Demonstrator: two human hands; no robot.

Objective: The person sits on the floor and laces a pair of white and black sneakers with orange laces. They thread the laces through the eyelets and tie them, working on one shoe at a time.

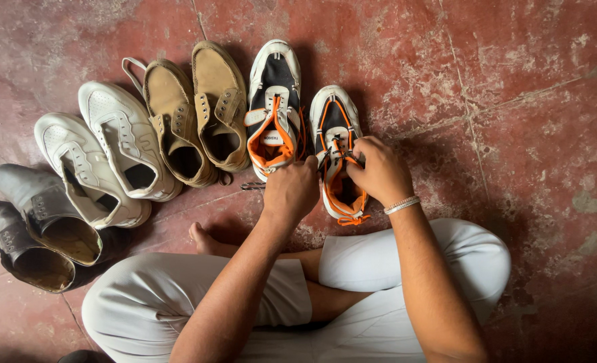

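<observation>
I sit cross-legged on a worn red floor (513, 101). Both hands work at the laces of a black, white and orange sneaker (334, 114) right in front of me. My left hand (291, 189) pinches the laces at the shoe's left side. My right hand (379, 171), with a silver bracelet on the wrist, grips the laces at the shoe's tongue. The matching sneaker (273, 101) lies just to the left, its laces loose.
Shoes fan out to the left: a tan suede pair (197, 114), a white sneaker pair (103, 148), and a dark leather pair (32, 222) at the far left. My bare foot (203, 238) and white trousers (406, 262) fill the bottom.
</observation>
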